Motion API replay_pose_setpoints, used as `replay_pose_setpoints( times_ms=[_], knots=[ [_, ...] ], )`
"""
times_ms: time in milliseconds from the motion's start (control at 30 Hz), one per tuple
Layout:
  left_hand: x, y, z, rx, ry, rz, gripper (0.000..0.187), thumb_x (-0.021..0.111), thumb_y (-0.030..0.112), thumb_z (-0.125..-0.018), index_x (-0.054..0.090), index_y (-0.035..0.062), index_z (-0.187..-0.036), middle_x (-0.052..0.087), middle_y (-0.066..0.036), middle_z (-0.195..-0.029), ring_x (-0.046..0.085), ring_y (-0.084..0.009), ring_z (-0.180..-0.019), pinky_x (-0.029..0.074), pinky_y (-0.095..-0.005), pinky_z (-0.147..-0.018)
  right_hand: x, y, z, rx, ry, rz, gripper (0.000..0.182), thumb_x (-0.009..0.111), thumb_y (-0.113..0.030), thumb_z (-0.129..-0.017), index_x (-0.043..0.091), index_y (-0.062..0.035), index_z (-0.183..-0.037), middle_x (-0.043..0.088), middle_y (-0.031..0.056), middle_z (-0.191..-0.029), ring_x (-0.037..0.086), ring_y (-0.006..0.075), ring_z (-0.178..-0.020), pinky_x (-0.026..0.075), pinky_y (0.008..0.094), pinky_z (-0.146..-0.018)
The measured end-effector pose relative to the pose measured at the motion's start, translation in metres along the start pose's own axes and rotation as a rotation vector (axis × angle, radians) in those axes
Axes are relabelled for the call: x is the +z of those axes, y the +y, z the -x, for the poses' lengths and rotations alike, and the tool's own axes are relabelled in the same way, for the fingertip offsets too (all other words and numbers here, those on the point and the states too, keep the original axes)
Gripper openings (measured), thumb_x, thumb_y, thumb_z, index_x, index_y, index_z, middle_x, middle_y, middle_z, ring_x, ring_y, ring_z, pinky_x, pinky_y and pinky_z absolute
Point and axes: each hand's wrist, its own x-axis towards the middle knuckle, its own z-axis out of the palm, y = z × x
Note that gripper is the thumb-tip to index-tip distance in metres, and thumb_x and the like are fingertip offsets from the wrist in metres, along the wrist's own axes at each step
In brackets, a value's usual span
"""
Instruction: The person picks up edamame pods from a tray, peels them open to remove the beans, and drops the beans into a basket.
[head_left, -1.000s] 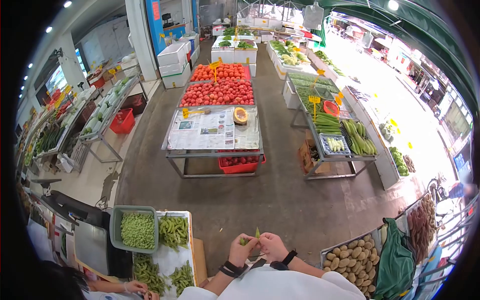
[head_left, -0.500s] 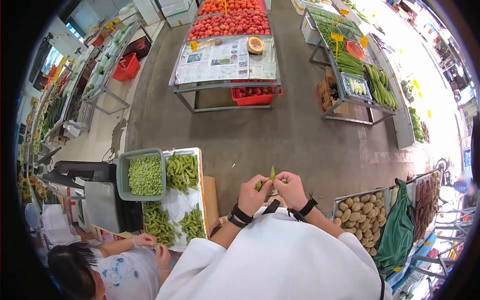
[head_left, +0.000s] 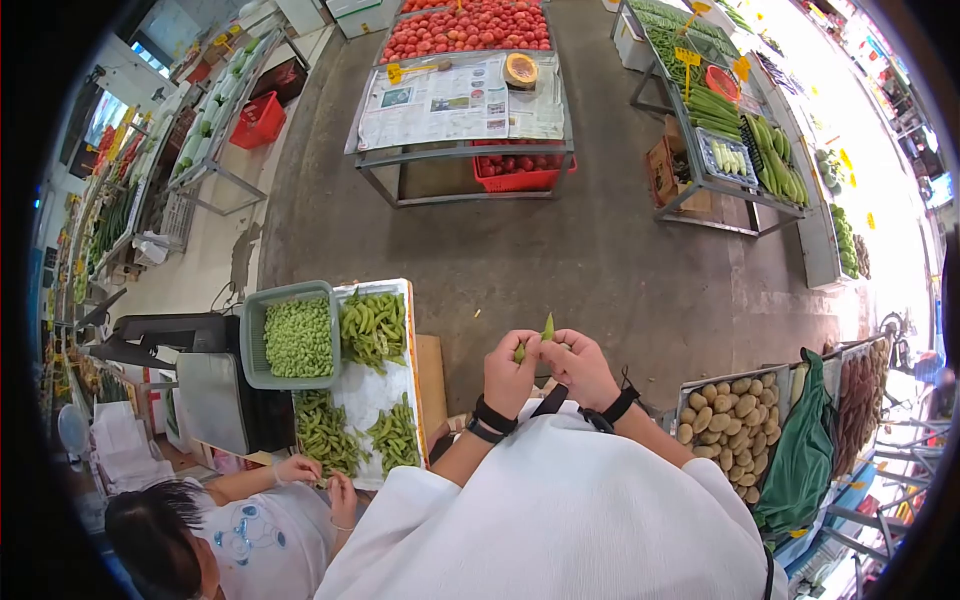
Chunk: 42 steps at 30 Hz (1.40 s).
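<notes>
Just beyond white top (head_left: 545, 500), pinching pod (head_left: 549, 326) narrowly, tip outward, between fingertips of left hand (head_left: 509, 372) and right hand (head_left: 584, 372). Apparently working it open; likely calls for thumbs prising the seam. Noting farther left: loose pods (head_left: 372, 328) on tray (head_left: 370, 398), beans (head_left: 298, 340) in tub (head_left: 291, 383).

Both hands (head_left: 582, 370) hide the lower end of a pod (head_left: 549, 324), off centre towards four o'clock. At seven, whatever the co-worker's hands (head_left: 300, 467) hold is too small to tell. At twelve, the newspaper (head_left: 450, 112) is unreadable; the top edge cuts off the rear tomatoes (head_left: 425, 5).
</notes>
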Motion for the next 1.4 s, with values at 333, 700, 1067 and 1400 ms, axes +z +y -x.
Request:
replay_pose_setpoints(
  times_ms=[333,700,1067,1400],
  knots=[
    [0.003,0.001,0.012,0.009,-0.095,-0.233,0.017,0.059,0.016,-0.091,0.062,0.001,-0.097,0.066,-0.012,-0.074,0.064,-0.0192,-0.066,0.049,-0.0293,-0.06,-0.018,0.023,-0.008,-0.36,0.159,0.801,0.017,0.061,-0.015,-0.087,0.059,0.0007,-0.093,0.054,-0.0015,-0.075,0.053,0.01,-0.071,0.044,0.0249,-0.064],
    [0.002,-0.018,0.0,-0.199,-0.171,0.197,0.02,0.062,0.021,-0.091,0.062,0.0016,-0.092,0.061,0.0,-0.069,0.053,-0.0065,-0.058,0.041,-0.0226,-0.052,-0.03,0.026,0.003,-0.094,0.036,0.352,0.008,0.052,-0.01,-0.09,0.059,-0.005,-0.088,0.05,-0.0053,-0.065,0.04,0.0014,-0.05,0.031,0.0193,-0.042],
    [0.007,-0.017,0.0,-0.378,-0.284,0.786,0.014,0.058,0.018,-0.095,0.057,0.0076,-0.086,0.047,0.005,-0.061,0.038,-0.0028,-0.051,0.029,-0.0194,-0.045,-0.026,0.018,0.013,0.188,-0.178,-0.257,0.01,0.05,-0.011,-0.092,0.054,-0.0096,-0.083,0.046,-0.0065,-0.062,0.034,0.0017,-0.046,0.024,0.0188,-0.037],
    [-0.007,-0.008,-0.007,-0.494,-0.298,0.537,0.011,0.064,0.017,-0.091,0.058,0.0078,-0.089,0.05,0.004,-0.062,0.037,-0.0025,-0.047,0.025,-0.0174,-0.041,-0.022,0.019,0.008,-0.268,0.022,0.461,0.012,0.058,-0.013,-0.087,0.062,-0.0037,-0.081,0.053,-0.0037,-0.066,0.043,0.0007,-0.059,0.033,0.0191,-0.048]
  ],
)
